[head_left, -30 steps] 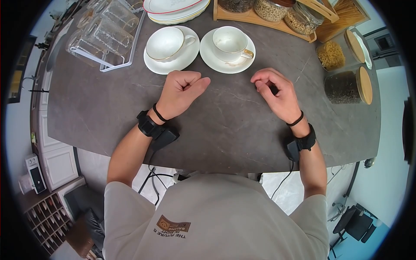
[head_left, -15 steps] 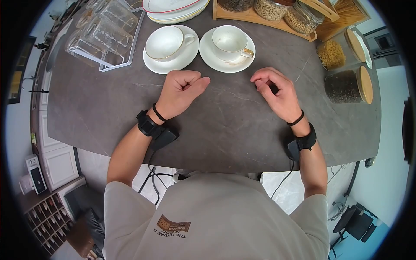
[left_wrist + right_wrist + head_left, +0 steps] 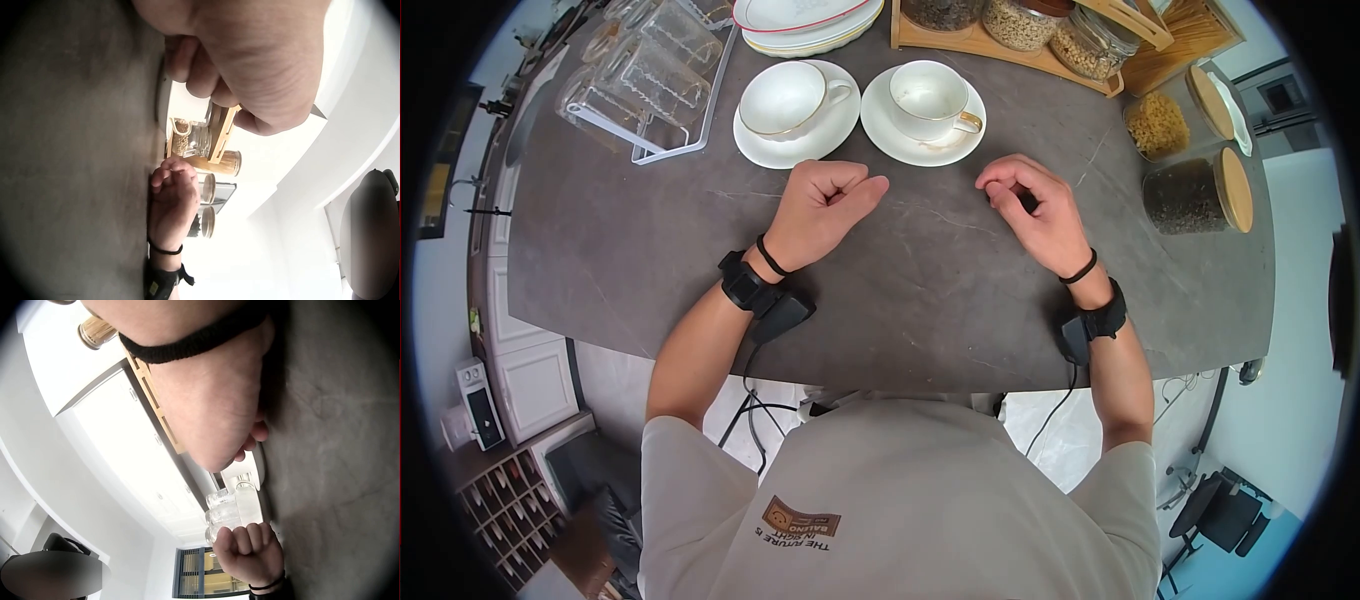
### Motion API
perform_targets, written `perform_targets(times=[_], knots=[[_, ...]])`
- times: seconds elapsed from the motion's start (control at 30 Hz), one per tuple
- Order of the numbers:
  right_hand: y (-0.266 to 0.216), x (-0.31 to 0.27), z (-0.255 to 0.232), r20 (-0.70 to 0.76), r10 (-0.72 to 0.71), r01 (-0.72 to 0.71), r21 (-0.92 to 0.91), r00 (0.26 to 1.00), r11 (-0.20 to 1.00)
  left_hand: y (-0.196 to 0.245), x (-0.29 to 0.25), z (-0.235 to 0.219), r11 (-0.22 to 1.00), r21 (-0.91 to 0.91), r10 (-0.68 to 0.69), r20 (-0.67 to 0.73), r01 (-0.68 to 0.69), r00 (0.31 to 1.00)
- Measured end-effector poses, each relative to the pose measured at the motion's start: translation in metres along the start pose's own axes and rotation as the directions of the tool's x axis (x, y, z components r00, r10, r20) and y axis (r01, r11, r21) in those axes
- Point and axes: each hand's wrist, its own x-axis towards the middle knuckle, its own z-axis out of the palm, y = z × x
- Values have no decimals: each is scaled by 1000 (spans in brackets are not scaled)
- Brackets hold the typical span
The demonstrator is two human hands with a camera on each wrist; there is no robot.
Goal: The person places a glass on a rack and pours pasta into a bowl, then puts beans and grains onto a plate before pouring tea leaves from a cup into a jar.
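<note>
My left hand (image 3: 822,212) rests on the grey counter with its fingers curled into a fist and nothing in it. Just beyond it a white cup (image 3: 782,99) with a gold rim stands on a white saucer (image 3: 840,125). To the right my right hand (image 3: 1040,212) lies on its side on the counter, fingers loosely bent, holding nothing. A second white cup (image 3: 927,98) with a gold-marked handle, brownish marks inside, stands on its own saucer (image 3: 883,132), beyond the gap between the hands. Both hands are apart from the cups. The left fist (image 3: 251,553) also shows in the right wrist view.
Glass mugs (image 3: 662,82) hang on a white rack (image 3: 668,154) at the back left. Stacked plates (image 3: 808,14) stand behind the cups. A wooden stand (image 3: 1010,52) holds jars at the back. Lidded jars of pasta (image 3: 1157,126) and dark contents (image 3: 1183,197) stand at the right.
</note>
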Motion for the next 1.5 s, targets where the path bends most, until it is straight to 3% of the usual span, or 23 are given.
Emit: perform_targets(times=[0.43,0.53,0.63,0.77,0.9,1.0,1.17,1.23,1.33,1.43,1.5], knots=[[-10,-3,6,12,-28,29,-99,1000,995,9,-3,8,997,32,67,12,-68,998],[-8,-3,9,9,59,-59,-54,998,997,10,-3,8,991,85,102,-7,-101,995],[-26,-3,4,45,67,-63,-104,997,993,13,-3,9,986,113,123,-19,-120,992],[-47,0,-16,34,-54,62,-349,998,935,5,-3,6,992,31,121,-15,-121,992],[-59,7,-69,-27,-127,94,-531,992,842,5,-3,7,993,16,117,-11,-117,993],[-60,18,-121,-139,-120,7,-626,983,780,7,-4,8,992,25,124,-13,-124,992],[-55,31,-214,-190,-149,-90,-857,970,507,4,-3,7,993,-6,120,-6,-120,993],[-41,29,-251,-203,-151,-112,-877,967,467,4,-2,6,994,-14,112,-4,-112,994],[-32,18,-284,-282,-11,-249,-863,959,439,3,-2,7,994,-17,111,0,-111,994],[-37,8,-300,-381,240,-450,-757,893,474,4,-2,7,994,-18,104,12,-104,994],[-32,1,-313,-354,253,-433,-774,901,461,4,-2,8,994,-12,109,10,-109,994]])
